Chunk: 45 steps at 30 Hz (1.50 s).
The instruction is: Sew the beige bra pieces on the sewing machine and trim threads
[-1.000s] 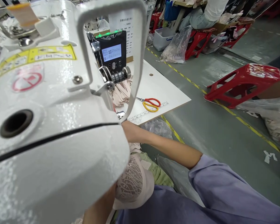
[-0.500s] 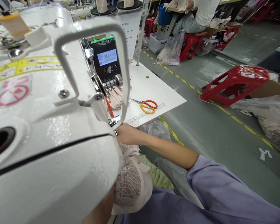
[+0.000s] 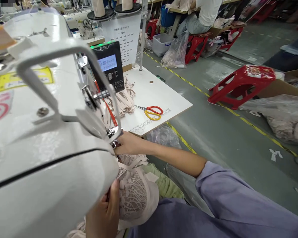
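A pale pink lace bra [image 3: 134,195] hangs at the near side of the white sewing machine [image 3: 52,175], its moulded cup facing me. My left hand [image 3: 105,206] grips the cup's edge, thumb on top and fingers curled under. Beside the needle area, my right hand [image 3: 129,142] reaches in from the right; its fingers are hidden behind the machine head, so what it holds does not show. The bra's upper part lies just below that hand. Part of the bra is out of sight behind the machine.
On the white tabletop [image 3: 169,96] are snips with red and yellow handles [image 3: 154,113] and a heap of pale fabric strips [image 3: 125,101]. A control panel [image 3: 109,67] stands behind the machine. A red stool [image 3: 245,84] and a plastic bag [image 3: 283,115] occupy the floor at right.
My view has shifted, so the machine appears further left. My left hand, mostly hidden behind the machine head before, now shows with its thumb on the bra. My right hand stays near the needle area.
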Tool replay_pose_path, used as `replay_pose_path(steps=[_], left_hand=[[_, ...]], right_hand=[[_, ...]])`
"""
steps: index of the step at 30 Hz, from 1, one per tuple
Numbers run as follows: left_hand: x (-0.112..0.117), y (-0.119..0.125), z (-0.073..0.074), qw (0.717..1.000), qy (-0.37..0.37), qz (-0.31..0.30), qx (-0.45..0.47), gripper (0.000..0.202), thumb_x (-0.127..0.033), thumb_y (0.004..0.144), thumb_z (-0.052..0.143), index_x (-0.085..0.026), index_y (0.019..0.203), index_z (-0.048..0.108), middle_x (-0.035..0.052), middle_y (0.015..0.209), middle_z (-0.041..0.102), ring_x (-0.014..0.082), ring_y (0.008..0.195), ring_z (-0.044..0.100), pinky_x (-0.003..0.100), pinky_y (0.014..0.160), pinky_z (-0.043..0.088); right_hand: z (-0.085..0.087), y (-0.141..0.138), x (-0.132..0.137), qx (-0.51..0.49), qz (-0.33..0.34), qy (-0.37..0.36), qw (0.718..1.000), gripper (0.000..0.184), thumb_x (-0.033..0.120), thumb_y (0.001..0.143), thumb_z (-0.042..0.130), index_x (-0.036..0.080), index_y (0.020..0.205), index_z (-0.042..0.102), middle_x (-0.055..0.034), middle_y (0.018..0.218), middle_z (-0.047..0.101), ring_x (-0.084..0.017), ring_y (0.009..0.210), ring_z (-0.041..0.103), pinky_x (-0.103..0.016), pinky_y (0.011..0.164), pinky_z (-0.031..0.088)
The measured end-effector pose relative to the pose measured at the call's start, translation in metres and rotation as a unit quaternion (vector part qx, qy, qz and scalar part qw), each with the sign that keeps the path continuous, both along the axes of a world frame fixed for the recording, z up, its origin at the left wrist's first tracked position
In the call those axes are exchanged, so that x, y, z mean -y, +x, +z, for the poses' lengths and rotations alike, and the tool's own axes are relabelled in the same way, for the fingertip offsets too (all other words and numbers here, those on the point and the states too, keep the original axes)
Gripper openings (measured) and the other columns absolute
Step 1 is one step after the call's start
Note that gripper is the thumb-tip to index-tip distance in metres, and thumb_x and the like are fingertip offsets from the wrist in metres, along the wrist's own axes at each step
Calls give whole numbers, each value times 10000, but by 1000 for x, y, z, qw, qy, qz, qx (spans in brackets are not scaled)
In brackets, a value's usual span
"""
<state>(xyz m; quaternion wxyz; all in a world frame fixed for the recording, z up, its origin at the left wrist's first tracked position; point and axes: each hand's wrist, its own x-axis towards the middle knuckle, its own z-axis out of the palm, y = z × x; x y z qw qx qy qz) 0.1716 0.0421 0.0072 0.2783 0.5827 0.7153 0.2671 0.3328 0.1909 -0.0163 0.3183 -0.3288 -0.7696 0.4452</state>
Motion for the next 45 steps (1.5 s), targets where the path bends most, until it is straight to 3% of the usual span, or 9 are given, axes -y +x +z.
replay_pose_path(steps=[4, 13, 19, 28, 34, 38, 41, 43, 45], left_hand=[[5, -3, -4, 998, 26, -21, -49, 383, -521, 906, 492, -309, 1071, 766, -12, 1074, 775, 241, 1039, 716, 280, 801, 571], [8, -17, -16, 987, 90, -63, -121, 318, -443, 911, 513, -291, 1025, 768, -9, 970, 794, 212, 898, 752, 228, 632, 559], [12, -4, -14, 992, 79, -33, -92, 334, -450, 930, 493, -271, 1037, 754, 10, 1004, 788, 223, 959, 737, 272, 790, 555], [14, 2, -15, 989, 88, -61, -102, 320, -404, 946, 487, -258, 1063, 746, 23, 1029, 784, 200, 901, 744, 243, 754, 549], [20, 3, -20, 986, 91, -38, -134, 342, -378, 964, 466, -264, 1205, 682, 41, 1135, 757, 203, 951, 728, 247, 692, 519], [20, -8, -28, 977, 97, -14, -189, 346, -383, 980, 461, -262, 1253, 634, 54, 1062, 759, 193, 834, 710, 258, 598, 468], [18, -8, -33, 938, 234, -27, -256, 348, -371, 932, 559, -179, 1213, 631, 112, 973, 719, 242, 889, 661, 319, 722, 481], [17, 2, -35, 904, 315, -48, -284, 388, -350, 901, 608, -132, 1223, 615, 166, 1059, 669, 291, 1018, 612, 409, 885, 456], [18, 17, -36, 897, 315, -72, -302, 469, -333, 896, 620, -104, 1301, 567, 211, 1197, 610, 325, 1132, 558, 461, 977, 410]], right_hand=[[-8, -2, -1, -19, 7, 30, 999, 78, 163, 787, 651, 136, 852, 618, -8, 876, 556, -147, 806, 517, -252, 747, 417], [-14, -10, 1, -19, -36, 42, 998, 89, 180, 803, 689, 146, 857, 628, 4, 855, 552, -126, 793, 515, -228, 725, 395], [-15, -8, 1, -32, -30, 54, 998, 79, 156, 797, 686, 142, 848, 627, 0, 849, 551, -128, 797, 513, -228, 717, 393], [-21, -5, -2, -25, -21, 47, 998, 112, 251, 822, 649, 147, 804, 614, -21, 862, 549, -150, 804, 521, -236, 694, 402], [-21, -3, 0, -51, -21, 59, 997, 65, 206, 814, 636, 151, 796, 605, -37, 918, 562, -158, 840, 524, -249, 739, 419], [-24, -3, 1, -62, -33, 61, 996, 42, 179, 805, 631, 151, 833, 616, -47, 962, 564, -161, 853, 518, -255, 744, 425], [-25, -3, 3, -75, -35, 67, 994, 46, 150, 793, 622, 151, 838, 609, -42, 990, 562, -142, 820, 514, -245, 730, 426], [-24, -4, 5, -72, -39, 63, 995, 49, 135, 786, 616, 153, 828, 598, -31, 979, 559, -130, 785, 509, -241, 722, 424], [-23, -4, 7, -60, -47, 57, 995, 47, 139, 787, 611, 156, 826, 591, -22, 950, 557, -129, 761, 502, -247, 721, 423]])
